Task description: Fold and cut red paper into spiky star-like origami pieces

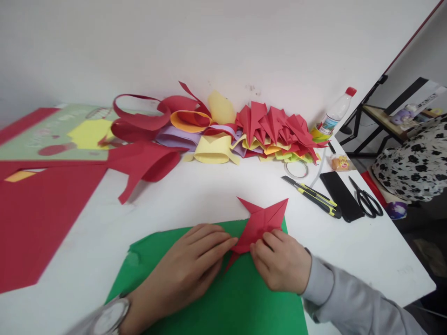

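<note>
A red folded paper shape (261,222) with pointed corners lies over the top edge of a green sheet (244,302). My left hand (195,258), with a watch on its wrist, comes in from the lower left; its fingers are pressed together and pinch the shape's left edge. Closed around the lower right part of the same paper is my right hand (281,258), its fingertips curled down onto it. One red point sticks out below, between the two hands. The thumbs are mostly hidden.
Red sheets (45,214) lie at the left. Paper strips and loops (146,158) and folded red pieces (275,125) line the wall. To the right are a tape roll (296,169), a utility knife (314,197), a black phone (341,196), scissors (366,200) and a bottle (337,111).
</note>
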Tool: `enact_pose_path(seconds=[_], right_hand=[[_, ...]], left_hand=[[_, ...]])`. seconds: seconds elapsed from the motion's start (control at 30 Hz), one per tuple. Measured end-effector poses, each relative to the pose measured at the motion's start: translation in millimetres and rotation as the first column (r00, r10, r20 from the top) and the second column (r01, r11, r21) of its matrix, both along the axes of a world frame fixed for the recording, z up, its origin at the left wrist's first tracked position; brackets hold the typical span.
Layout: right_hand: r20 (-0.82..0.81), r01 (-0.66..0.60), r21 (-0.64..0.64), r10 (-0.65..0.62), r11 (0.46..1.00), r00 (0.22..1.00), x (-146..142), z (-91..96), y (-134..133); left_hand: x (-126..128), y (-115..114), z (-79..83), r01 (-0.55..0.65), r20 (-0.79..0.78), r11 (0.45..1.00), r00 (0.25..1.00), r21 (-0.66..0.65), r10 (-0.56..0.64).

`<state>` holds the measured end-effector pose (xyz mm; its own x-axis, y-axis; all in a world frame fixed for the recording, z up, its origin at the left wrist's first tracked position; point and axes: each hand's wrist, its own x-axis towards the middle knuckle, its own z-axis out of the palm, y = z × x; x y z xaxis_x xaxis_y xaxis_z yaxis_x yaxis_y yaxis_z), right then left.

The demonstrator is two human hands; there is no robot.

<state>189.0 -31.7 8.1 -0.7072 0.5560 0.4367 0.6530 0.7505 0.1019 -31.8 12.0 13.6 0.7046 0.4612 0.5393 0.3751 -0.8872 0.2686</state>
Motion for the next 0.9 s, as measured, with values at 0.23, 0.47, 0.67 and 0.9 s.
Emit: enact_pose_path(seconds=[0.23, 0.47, 0.67, 0.9], right_hand=[[-0.026, -0.101, 0.018, 0.101, 0.995, 0.994, 14.8, 7.2, 2.3], [-0.129, -0.165, 0.079, 0.174, 0.983, 0.976, 20.6, 14.8, 5.9], [-0.150, -0.102, 0.104, 0.117, 0.989, 0.982, 9.4, 9.8, 1.1], [-0.139, -0.080, 0.117, 0.096, 0.990, 0.986, 11.6, 6.9, -2.3]], left_hand=[[5.9, 6.6, -0.2, 0.107, -0.078, 0.981, 0.992, 0.160, -0.096], [23.1, -13.5, 3.7, 0.137, 0.001, 0.976, 0.990, 0.169, -0.139], [24.7, -16.7, -2.2, 0.071, 0.153, 0.995, 0.985, 0.063, -0.080], [19.7, -8.4, -7.2, 0.172, 0.291, 0.920, 0.954, -0.353, -0.067]])
